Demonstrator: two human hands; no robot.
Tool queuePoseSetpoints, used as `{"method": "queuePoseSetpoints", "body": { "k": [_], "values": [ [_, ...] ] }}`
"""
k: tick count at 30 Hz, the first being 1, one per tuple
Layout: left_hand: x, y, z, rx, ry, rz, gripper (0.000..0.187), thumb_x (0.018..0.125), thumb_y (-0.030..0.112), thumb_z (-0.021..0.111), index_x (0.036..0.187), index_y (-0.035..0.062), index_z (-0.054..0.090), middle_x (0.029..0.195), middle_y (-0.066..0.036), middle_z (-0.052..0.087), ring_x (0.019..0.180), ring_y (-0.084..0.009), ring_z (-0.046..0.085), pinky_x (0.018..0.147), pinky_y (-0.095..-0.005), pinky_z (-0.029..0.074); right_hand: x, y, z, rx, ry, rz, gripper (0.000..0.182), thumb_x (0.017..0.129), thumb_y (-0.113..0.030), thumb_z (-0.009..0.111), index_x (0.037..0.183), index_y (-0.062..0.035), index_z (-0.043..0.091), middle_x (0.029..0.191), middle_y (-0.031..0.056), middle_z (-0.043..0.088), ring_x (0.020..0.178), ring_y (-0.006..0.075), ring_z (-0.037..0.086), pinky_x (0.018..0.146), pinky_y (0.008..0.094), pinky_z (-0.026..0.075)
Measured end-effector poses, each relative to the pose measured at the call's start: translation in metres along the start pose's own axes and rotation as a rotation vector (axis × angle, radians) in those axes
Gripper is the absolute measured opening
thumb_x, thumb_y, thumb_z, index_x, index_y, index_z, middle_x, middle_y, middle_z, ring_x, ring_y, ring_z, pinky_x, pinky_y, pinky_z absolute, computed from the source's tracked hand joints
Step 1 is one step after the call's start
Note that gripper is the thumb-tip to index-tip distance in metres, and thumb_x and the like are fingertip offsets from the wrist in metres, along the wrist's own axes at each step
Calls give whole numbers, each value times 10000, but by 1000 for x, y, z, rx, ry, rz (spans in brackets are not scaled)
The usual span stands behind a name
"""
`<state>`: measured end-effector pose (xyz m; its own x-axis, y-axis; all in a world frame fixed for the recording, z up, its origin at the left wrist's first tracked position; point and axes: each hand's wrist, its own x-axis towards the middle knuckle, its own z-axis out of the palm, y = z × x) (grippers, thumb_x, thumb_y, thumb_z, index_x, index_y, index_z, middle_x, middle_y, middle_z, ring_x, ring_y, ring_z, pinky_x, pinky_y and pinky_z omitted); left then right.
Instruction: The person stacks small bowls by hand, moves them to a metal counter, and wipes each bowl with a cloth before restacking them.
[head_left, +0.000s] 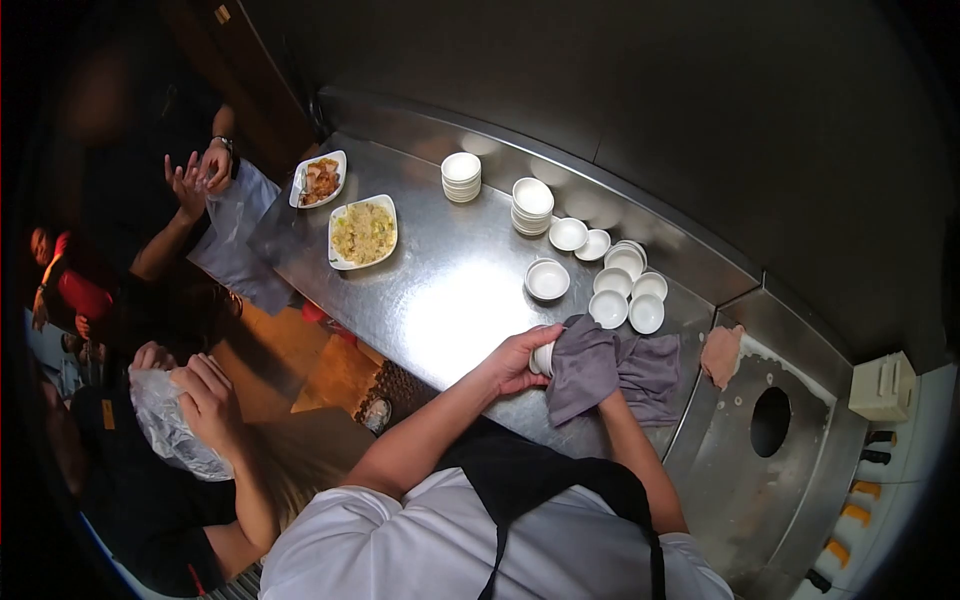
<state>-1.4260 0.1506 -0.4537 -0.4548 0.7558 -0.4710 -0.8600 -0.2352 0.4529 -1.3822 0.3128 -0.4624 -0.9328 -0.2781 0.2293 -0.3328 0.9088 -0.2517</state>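
My left hand [522, 362] is closed around a small white bowl [542, 359], tipped on its side near the counter's front edge. Against the bowl presses a grey-purple cloth [585, 365]. My right hand [612, 402] reaches under this cloth and grips it, its fingers covered by the fabric. More of the cloth lies spread to the right on the steel counter. Just beyond my hands sit several loose white bowls [609, 308], some overlapping. A nested pair of bowls [547, 280] stands a little to the left.
Two bowl stacks [461, 177] [532, 205] stand along the back ledge. Farther left are a dish of fried rice [363, 233] and a dish of sliced meat [320, 181]. A pink cloth [721, 356] lies by the steel sink [740, 480]. Co-workers at left handle clear plastic [175, 425].
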Motion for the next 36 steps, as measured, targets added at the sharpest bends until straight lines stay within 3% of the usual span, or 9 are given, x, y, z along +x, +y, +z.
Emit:
{"method": "queuePoseSetpoints", "body": {
  "k": [7,11,15,20,25,30,31,34,36],
  "values": [
    [-7,12,10,-85,40,-1,339,943,311,572,1186,74,575,1038,-82,675,891,-204,681,754,-386,579,-15,20,31,-11,148,82,289,692,-343,619,750,-60,626,772,168,574,725,306,578,588,436,435],
    [-7,10,-2,-17,19,34,371,942,329,573,1207,72,542,1047,-91,659,872,-216,678,760,-377,579,15,-12,-31,-78,84,-6,236,693,-302,626,731,-69,632,760,163,573,651,285,574,567,397,444],
    [-19,20,1,3,153,156,440,943,382,564,1213,54,449,1069,-177,611,851,-291,667,751,-393,581,24,17,6,-9,304,350,152,794,-177,554,752,-51,628,749,164,608,658,336,616,610,458,480],
    [-22,24,-15,-10,218,258,436,967,448,498,1179,70,458,976,-180,627,792,-242,642,653,-360,523,61,42,39,7,132,297,213,816,-219,548,805,-20,624,827,202,651,753,369,648,681,461,512],
    [-21,23,-23,-80,209,267,436,930,503,546,1088,98,526,1001,-147,655,811,-237,647,737,-401,561,72,10,-15,18,-160,354,288,769,-197,579,920,48,594,898,236,655,795,359,670,697,445,536],
    [-17,14,-21,-65,61,129,519,934,519,513,1179,63,542,1113,-124,637,1070,-248,616,922,-451,509,41,-44,-66,-358,-173,24,301,744,-189,575,906,65,577,800,187,616,684,316,606,577,441,469],
    [-18,14,-3,25,10,136,512,939,513,509,1218,85,517,1142,-73,637,1066,-224,623,930,-446,504,30,-23,-13,-158,135,-122,218,721,-187,581,806,10,616,741,168,596,640,297,575,519,434,417],
    [-6,12,-2,0,18,85,539,945,512,497,1188,35,559,1158,-100,629,1128,-206,591,999,-412,459,31,-21,-26,-245,-14,-232,170,725,-185,569,677,-31,621,701,166,584,629,283,569,506,433,412],
    [-3,12,0,24,93,98,546,938,539,494,1175,53,572,1151,-104,630,1088,-210,602,975,-412,470,30,-34,-52,-218,50,-33,173,706,-211,594,624,-58,607,712,153,570,665,289,572,551,433,424]
  ]
}}
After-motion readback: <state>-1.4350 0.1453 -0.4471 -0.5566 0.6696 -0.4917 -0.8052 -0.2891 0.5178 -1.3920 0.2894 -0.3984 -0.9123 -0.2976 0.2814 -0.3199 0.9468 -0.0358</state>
